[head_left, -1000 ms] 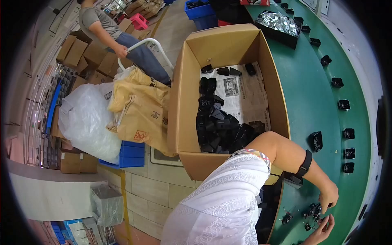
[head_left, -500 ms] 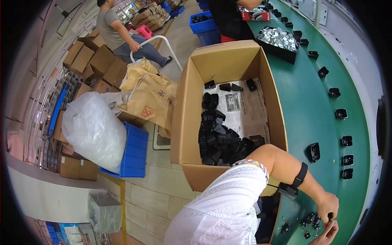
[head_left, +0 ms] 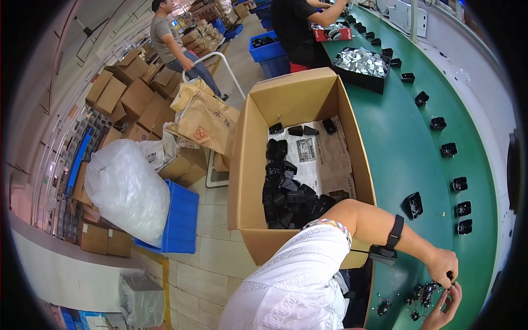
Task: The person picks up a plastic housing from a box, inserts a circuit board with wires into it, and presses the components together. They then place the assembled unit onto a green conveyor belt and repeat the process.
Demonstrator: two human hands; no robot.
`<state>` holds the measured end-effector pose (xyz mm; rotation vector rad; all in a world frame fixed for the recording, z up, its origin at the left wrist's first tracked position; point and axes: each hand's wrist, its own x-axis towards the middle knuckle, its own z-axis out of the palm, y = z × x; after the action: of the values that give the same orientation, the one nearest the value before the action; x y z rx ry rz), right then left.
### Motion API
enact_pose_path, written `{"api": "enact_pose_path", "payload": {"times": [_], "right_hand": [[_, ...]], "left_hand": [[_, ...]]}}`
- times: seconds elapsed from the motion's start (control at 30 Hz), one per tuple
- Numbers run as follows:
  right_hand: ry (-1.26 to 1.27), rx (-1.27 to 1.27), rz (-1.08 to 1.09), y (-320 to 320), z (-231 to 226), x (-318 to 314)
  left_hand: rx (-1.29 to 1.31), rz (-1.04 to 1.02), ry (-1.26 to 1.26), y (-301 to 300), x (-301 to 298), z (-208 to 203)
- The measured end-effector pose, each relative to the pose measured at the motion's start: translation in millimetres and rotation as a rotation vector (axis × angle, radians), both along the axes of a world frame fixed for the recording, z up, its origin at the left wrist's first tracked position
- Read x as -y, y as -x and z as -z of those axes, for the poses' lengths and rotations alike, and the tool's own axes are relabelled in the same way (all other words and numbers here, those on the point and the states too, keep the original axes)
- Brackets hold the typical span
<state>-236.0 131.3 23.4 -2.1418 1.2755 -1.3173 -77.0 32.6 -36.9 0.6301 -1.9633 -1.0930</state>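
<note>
Left fingers point(head_left: 439, 278) grip black part point(head_left: 450, 275); right fingers point(head_left: 456, 300) beside — hold unclear; bench point(head_left: 388, 148) stretches past carton edge point(head_left: 353, 146)

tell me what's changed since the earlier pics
The left hand has shifted off the pile of small parts, a small black piece at its fingers; the right hand follows close. The co-worker, white cart handle and tan bag moved farther off. Carton and black cups stayed.

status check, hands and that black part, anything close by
Left hand gripping small black part. Right hand close beside, grip unclear. Parts pile near them on green table.
</note>
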Motion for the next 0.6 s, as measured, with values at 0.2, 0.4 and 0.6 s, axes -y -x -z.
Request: {"api": "enact_pose_path", "payload": {"times": [0.2, 0.4, 0.6], "right_hand": [[0.019, -0.036, 0.068, 23.6, -6.9, -19.6], [-0.010, 0.116, 0.019, 53.1, -0.5, -28.8], [0.035, 0.126, 0.149, 42.9, 14.6, -36.3]], "left_hand": [[-0.031, 0.019, 0.088, 24.3, -17.3, 4.0], [-0.057, -0.029, 0.242, 51.4, -33.3, 8.1], [-0.063, -0.051, 0.254, 47.1, -38.6, 10.4]]}}
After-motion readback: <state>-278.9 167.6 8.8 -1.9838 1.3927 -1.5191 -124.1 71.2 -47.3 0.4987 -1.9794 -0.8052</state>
